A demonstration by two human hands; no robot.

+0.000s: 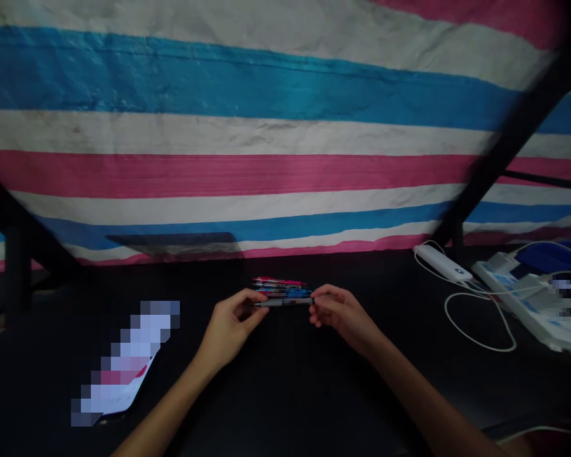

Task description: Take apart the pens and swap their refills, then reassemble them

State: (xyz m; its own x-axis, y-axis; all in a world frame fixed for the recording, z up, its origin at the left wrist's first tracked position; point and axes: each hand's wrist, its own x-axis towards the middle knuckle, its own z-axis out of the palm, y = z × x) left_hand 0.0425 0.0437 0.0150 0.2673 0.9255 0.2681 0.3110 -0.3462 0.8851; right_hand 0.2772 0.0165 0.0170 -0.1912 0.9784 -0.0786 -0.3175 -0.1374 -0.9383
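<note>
Between my two hands a grey and clear pen point(288, 303) lies crosswise, just above or on the black tabletop. My left hand point(234, 322) pinches its left end between thumb and fingers. At the right end, my right hand point(339, 311) has thumb and fingertips closed on the dark tip of the pen. Just behind it lie several more pens side by side, among them a blue pen point(292, 293) and a red pen point(283, 282). The fingers of my left hand partly cover the left ends of these pens.
A lit phone point(132, 381), partly blurred out, lies on the black table point(276, 393) at left. To the right are a white power bank point(442, 263), looped white cable point(480, 346) and a white power strip point(528, 304). A striped plastic sheet point(266, 178) hangs behind, with dark frame bars.
</note>
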